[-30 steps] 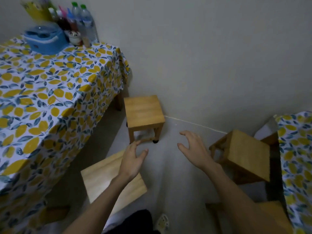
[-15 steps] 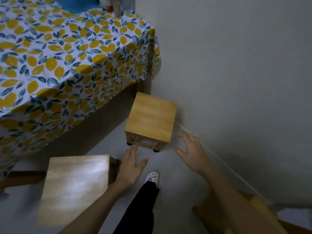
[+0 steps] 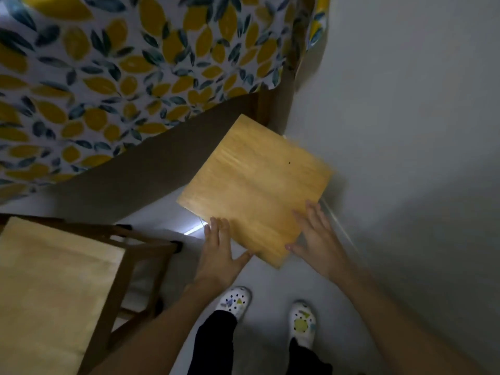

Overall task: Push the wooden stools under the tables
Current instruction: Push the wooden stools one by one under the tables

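A small wooden stool (image 3: 254,185) with a square seat stands on the floor by the wall, seen from straight above. Its far corner lies at the edge of the table (image 3: 130,69) covered with a lemon-print cloth. My left hand (image 3: 220,253) rests against the seat's near left edge, fingers spread over it. On the near right edge sits my right hand (image 3: 316,236), fingers also apart and laid on the wood. A second, paler stool (image 3: 51,288) stands at the lower left.
The grey wall (image 3: 405,104) runs close along the right of the stool. A wooden table leg (image 3: 273,106) stands in the corner behind it. My two feet in patterned white shoes (image 3: 235,301) are on the floor just behind my hands.
I have stepped closer and bent over the stool. Both hands have moved forward from the air in front of it onto the near edges of its seat.
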Available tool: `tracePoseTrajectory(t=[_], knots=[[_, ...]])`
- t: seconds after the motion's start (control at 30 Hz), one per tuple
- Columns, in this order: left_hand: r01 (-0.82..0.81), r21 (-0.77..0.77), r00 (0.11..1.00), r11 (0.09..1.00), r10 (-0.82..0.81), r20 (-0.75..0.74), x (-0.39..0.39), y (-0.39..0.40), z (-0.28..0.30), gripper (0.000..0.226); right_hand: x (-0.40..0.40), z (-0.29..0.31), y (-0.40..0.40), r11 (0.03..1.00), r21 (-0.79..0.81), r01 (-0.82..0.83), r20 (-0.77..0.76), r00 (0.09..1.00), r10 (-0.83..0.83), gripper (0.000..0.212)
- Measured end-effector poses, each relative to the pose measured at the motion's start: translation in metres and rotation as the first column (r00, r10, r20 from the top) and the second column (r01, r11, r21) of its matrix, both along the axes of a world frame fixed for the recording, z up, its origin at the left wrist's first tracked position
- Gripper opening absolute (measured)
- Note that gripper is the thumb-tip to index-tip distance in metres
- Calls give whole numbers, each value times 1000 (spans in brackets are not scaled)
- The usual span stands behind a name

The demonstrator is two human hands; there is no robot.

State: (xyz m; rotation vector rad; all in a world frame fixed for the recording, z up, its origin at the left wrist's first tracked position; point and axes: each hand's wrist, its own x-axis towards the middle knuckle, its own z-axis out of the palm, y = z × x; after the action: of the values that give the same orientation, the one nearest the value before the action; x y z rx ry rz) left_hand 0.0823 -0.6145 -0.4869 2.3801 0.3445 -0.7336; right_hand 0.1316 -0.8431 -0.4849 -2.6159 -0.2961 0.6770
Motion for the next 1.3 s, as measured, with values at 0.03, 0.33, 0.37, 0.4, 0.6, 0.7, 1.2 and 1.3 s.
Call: tracePoseTrajectory(t=[0.03,0.33,0.37,0.4,0.6,0.7,1.2,1.3], knots=[[-2,49,1000,999,3,-15,1,-5,-13,106,6,-17,-5,999,-21,-41,11,999,41,85],[-71,122,997,990,67,36,-9,-41,-57,138,15,-85,-35,943,-120,-310,202,922,329,98],[-72,114,997,991,68,34,-9,-40,-58,139,15,-88,-34,941,-134,-310,209,919,333,98],[-70,103,997,992,67,35,-9,-39,-58,140,15,-90,-34,940,-146,-308,206,920,333,98],[10,50,999,999,-12,48,11,-19,-61,142,32,-91,-22,924,-209,-320,130,928,350,103],[11,64,998,998,-16,66,34,1,-61,142,51,-91,-4,926,-209,-316,145,926,348,105],[52,120,994,991,-63,85,231,142,-62,143,244,-101,135,958,-86,-275,252,924,288,101],[36,174,995,984,-52,88,257,154,-64,139,270,-98,147,955,-100,-278,259,920,295,102]])
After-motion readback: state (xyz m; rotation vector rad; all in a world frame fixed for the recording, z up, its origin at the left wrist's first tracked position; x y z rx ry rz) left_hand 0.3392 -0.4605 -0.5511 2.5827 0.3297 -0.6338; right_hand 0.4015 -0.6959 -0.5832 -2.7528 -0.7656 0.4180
